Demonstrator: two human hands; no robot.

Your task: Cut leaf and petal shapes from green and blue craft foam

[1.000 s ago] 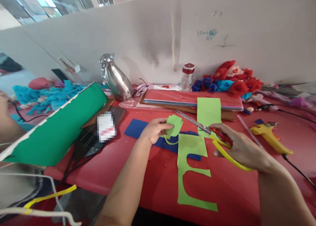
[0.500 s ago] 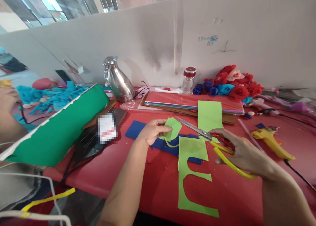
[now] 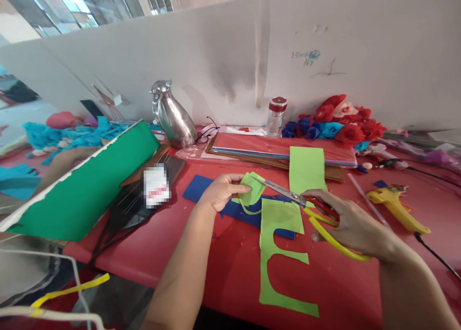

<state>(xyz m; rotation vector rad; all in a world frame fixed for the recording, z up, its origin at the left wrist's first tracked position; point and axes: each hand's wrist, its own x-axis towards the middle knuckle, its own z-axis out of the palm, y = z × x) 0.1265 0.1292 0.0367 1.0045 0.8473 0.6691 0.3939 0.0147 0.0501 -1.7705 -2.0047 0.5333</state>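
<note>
Pinched between the thumb and fingers of my left hand [image 3: 226,190] is a small stack of light green paper pieces [image 3: 254,189]. My right hand [image 3: 345,224] is wrapped round the yellow handles of the scissors [image 3: 288,191], whose blades reach the upper right edge of the pieces. Just below lies a green sheet with curved cut-outs [image 3: 268,272], partly over a blue strip [image 3: 196,188]. A green rectangle [image 3: 307,169] rests behind the scissors, its upper end on the stack of coloured sheets.
A steel jug [image 3: 176,118] and a glass jar [image 3: 276,118] stand at the back. Red and blue paper flowers [image 3: 345,121] lie back right, a yellow glue gun [image 3: 399,207] at the right. A green board [image 3: 90,190] leans left, partly hiding another person's arm [image 3: 61,164].
The scissors and my right hand have moved slightly left, bringing the blades over the green pieces. The other person's hand has moved away from the upper left, behind the green board.
</note>
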